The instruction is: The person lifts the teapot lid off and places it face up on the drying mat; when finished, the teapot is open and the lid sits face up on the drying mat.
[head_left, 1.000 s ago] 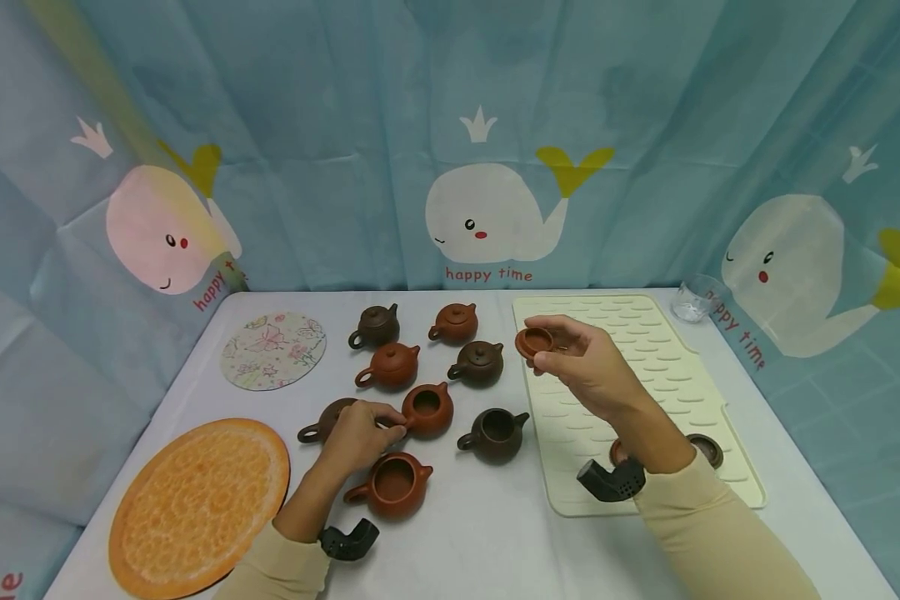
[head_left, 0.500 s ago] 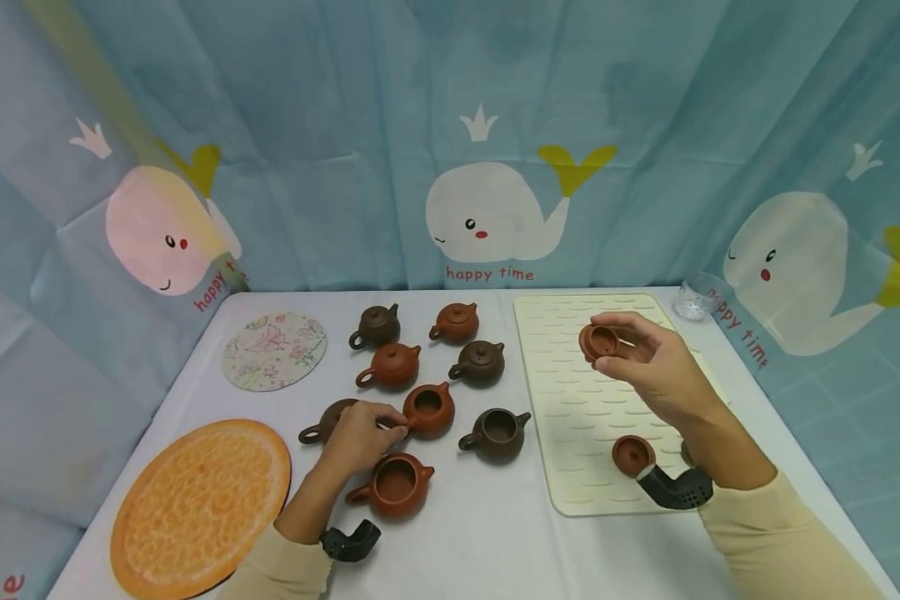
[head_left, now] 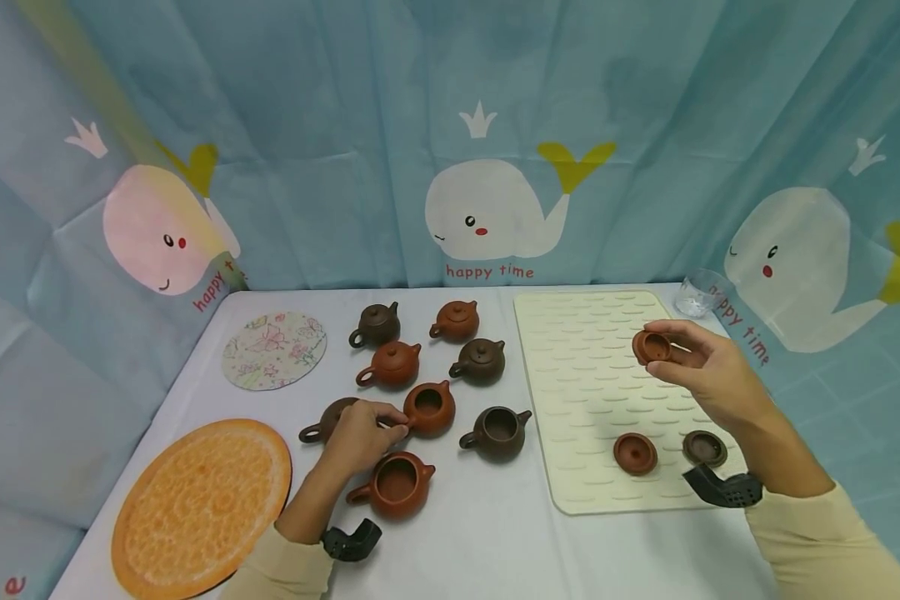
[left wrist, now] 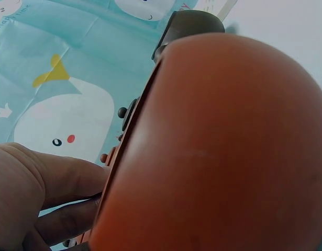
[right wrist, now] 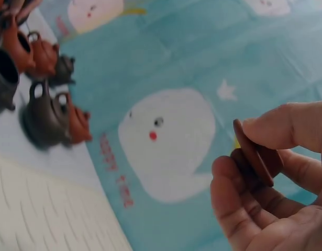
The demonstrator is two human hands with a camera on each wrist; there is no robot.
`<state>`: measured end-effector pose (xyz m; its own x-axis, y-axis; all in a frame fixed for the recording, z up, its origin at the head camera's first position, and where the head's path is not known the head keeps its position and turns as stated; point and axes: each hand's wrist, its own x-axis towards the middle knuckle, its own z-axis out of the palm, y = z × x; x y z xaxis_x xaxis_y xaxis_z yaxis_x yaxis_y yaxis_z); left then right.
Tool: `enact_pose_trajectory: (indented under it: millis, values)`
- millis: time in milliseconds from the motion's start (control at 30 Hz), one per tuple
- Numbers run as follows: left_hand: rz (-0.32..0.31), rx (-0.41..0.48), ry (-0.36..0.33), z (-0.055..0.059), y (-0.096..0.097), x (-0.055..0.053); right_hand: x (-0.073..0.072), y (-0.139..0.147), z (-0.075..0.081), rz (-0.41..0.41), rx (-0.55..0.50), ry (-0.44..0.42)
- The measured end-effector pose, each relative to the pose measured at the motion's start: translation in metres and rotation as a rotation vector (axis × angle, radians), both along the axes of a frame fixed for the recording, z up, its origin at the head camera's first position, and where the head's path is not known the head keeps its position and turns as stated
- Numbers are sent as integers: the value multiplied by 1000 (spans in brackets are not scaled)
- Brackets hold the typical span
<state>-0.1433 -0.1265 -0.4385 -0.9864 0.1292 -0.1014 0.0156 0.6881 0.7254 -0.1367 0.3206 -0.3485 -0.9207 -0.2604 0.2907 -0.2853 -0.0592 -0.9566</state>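
Note:
My right hand (head_left: 712, 367) pinches a small reddish-brown teapot lid (head_left: 651, 347) by its edge, hollow underside turned toward me, above the cream ridged mat (head_left: 577, 367). In the right wrist view the lid (right wrist: 257, 159) sits tilted between thumb and fingers. My left hand (head_left: 366, 433) pinches the handle of a lidless reddish teapot (head_left: 438, 421) standing on the table. Just in front of that hand is another lidless reddish teapot (head_left: 397, 498); a dark teapot (head_left: 336, 414) is partly hidden behind the hand. A rounded reddish teapot body (left wrist: 218, 146) fills much of the left wrist view.
A lidless dark teapot (head_left: 497, 446) stands beside the mat. Several lidded teapots, including a dark one (head_left: 480, 362), stand farther back. On the mat lie a reddish lid (head_left: 635, 455) and a dark lid (head_left: 705, 449). A clear glass (head_left: 696, 296), floral round mat (head_left: 273, 352) and orange round mat (head_left: 201, 508) flank them.
My right hand has carried the lid rightward across the mat, uncovering the two lids lying there. The left hand has stayed at the teapot's handle.

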Motion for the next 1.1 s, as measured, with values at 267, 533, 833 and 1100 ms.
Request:
enact_pose_trajectory:
  millis: [267,533,833,1100]
  values:
    - [1,-1,2,-1,-1,1,-5,32,-12,-95,192,-75]
    - [4,5,5,-1,0,2,-9,51,-30,-163,466,-144]
    - [-5,7,8,-1,-1,3,-14,72,-49,-142,564,-261]
    - [-6,12,4,1,0,1,-18,82,-65,-161,620,-259]
